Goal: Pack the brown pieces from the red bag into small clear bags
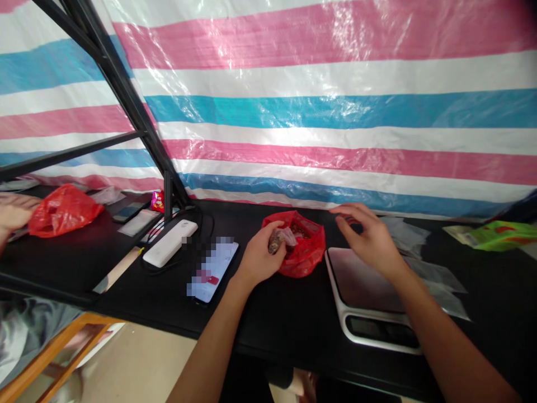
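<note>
My left hand is closed round a small clear plastic bag with brownish bits in it, held at the left rim of a red plastic bag. The red bag stands open on the black table, and small reddish-brown pieces show inside it. My right hand hovers over the back of a white kitchen scale, its fingers apart and nothing in them. The scale's dark display faces me, and my right forearm covers part of its right side.
Flat clear plastic bags lie right of the scale, with a green packet beyond. Left are a phone, a white power bank with black cable, and a black frame post. Another person's hand touches a second red bag.
</note>
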`<state>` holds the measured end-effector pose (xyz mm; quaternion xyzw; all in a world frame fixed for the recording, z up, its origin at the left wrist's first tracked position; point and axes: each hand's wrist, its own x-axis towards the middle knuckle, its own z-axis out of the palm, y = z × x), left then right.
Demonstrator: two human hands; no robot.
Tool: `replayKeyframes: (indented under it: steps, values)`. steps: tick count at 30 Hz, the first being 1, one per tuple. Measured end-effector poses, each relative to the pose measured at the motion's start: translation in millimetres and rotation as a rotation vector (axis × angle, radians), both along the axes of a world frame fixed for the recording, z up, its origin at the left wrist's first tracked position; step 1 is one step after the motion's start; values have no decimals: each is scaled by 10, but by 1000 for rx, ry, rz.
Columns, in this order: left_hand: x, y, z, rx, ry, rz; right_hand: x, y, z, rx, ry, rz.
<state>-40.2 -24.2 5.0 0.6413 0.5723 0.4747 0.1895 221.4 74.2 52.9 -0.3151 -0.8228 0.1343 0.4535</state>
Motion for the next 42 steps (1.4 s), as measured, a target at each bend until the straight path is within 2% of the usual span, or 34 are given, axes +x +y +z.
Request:
replayKeyframes:
  steps: [4, 8, 28, 33, 42]
  values:
    - [-33, -26, 30, 28, 220, -1, 131, 122, 12, 79, 53, -119]
    - [-48, -26, 39, 32, 324, 6, 144, 130, 2, 105, 54, -128]
    - [-41, 12, -36, -148, 42, -41, 92, 53, -21, 63, -6, -1]
    - [-39, 32, -52, -122, -35, -40, 87, 20, 2, 42, -11, 1]
    - [-47, 32, -64, -110, -56, -43, 84, 23, -16, 32, -18, 16]
